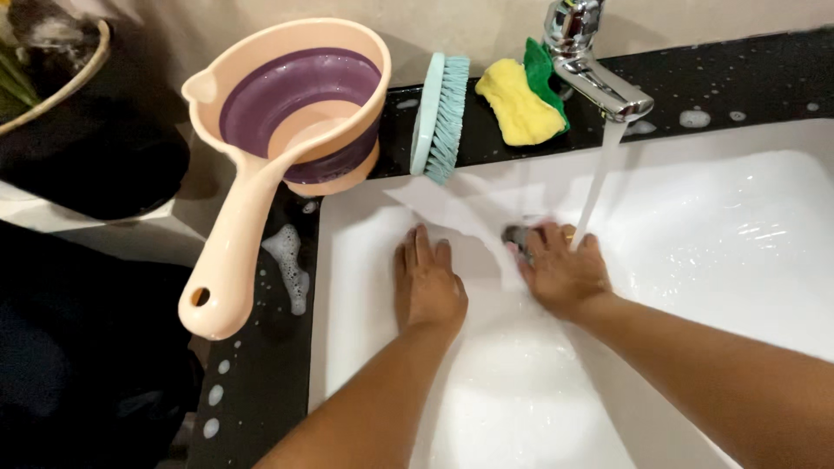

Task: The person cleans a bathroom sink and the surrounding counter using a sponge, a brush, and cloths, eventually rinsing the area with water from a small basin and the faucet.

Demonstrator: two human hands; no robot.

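Note:
Both my hands are down in a white sink point(747, 217). My left hand point(427, 282) lies flat, palm down, on a white cloth point(452, 208) spread across the sink's bottom. My right hand point(560, 271) presses on the same cloth beside a small dark patch point(516, 236), fingers spread. Water point(599, 187) runs from a chrome tap point(595, 65) and lands just by my right fingertips. Foamy water point(521, 382) covers the near part of the sink.
On the black counter point(261, 382), flecked with suds, stand a peach and purple collapsible ladle with a long handle point(287, 130), a pale blue scrub brush point(440, 113) and a yellow and green sponge point(521, 100). A dark container point(87, 148) sits at far left.

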